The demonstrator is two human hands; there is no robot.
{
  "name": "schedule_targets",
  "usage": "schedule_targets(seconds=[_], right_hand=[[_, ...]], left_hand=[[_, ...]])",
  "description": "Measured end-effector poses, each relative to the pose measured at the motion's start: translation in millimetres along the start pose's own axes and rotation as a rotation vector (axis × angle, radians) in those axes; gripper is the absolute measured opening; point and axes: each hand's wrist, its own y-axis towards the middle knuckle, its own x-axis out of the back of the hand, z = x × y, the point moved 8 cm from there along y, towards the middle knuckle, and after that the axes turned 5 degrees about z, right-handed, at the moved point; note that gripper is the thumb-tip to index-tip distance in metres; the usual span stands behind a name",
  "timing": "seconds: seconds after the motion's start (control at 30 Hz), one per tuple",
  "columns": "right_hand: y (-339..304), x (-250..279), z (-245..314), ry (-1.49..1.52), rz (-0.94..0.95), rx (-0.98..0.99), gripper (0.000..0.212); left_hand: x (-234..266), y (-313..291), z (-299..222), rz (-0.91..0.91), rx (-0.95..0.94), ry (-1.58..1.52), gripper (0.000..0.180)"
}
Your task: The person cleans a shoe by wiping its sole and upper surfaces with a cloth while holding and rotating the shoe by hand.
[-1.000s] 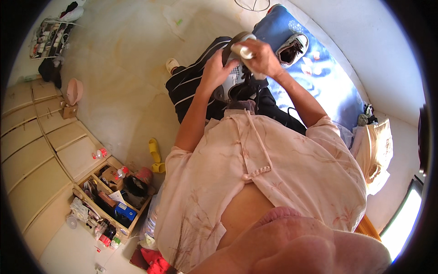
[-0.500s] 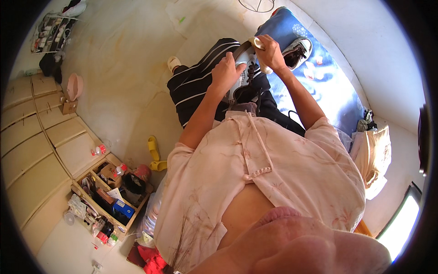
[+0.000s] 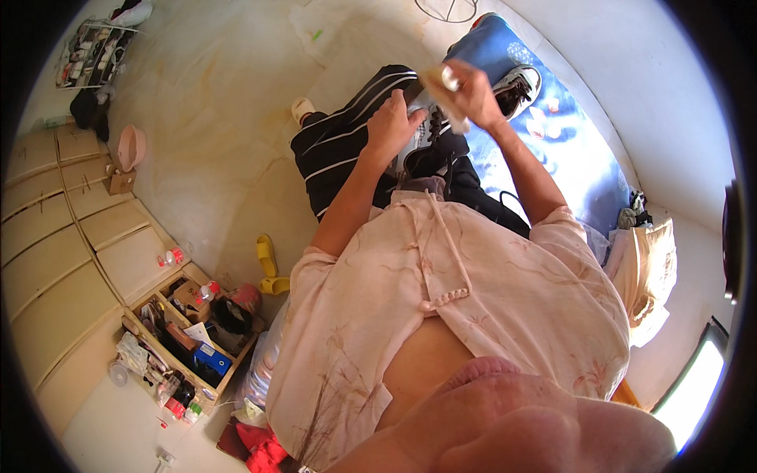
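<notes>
A lace-up shoe [image 3: 427,156] with dark laces and a dark opening lies over my lap, partly covered by my hands. My left hand [image 3: 389,126] grips its left side, thumb along the upper. In my right hand [image 3: 473,93] is a pale cream cloth [image 3: 446,101], somewhat blurred, bunched between the fingers just over the shoe's front. Whether the cloth touches the shoe I cannot tell. The matching shoe [image 3: 516,91], white with brown laces, rests on the blue patterned cover [image 3: 544,146] to the right of my right hand.
Yellow slippers [image 3: 268,264] are on the floor to my left. Beyond them stand a wooden drawer [image 3: 213,386] full of small items, pale cabinets [image 3: 55,236] and a pink basin [image 3: 132,148]. A wire-frame stand [image 3: 448,9] shows at the far edge. Bags [image 3: 645,272] hang at right.
My right hand has shifted the cloth slightly, turning it so it now slants across the shoe's front. My left hand and the shoe stay nearly in place.
</notes>
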Motion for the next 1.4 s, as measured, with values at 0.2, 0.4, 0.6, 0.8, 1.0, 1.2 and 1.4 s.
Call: schedule_targets(seconds=[0.2,0.4,0.6,0.8,1.0,1.2,1.4], right_hand=[[14,-12,-85,-0.157,-0.096,-0.103,0.022],[5,-20,-56,-0.15,-0.07,-0.006,0.035],[-13,-38,-12,-0.084,0.019,0.093,0.036],[-4,-4,-13,0.016,-0.026,0.041,0.029],[-5,-10,-67,-0.126,-0.143,-0.061,0.026],[-11,-28,-32,-0.098,-0.065,0.044,0.042],[-31,-49,0,0.029,0.161,0.111,0.044]], left_hand=[[2,1,-7,-0.058,-0.046,0.061,0.053],[4,-3,-8,-0.068,-0.063,0.053,0.053],[4,2,-5,-0.043,-0.041,0.048,0.052],[6,-7,0,0.025,0.022,-0.017,0.061],[21,-13,7,0.09,-0.141,-0.304,0.082],[18,-13,7,0.015,-0.15,-0.262,0.077],[15,-10,8,0.025,-0.144,-0.102,0.076]])
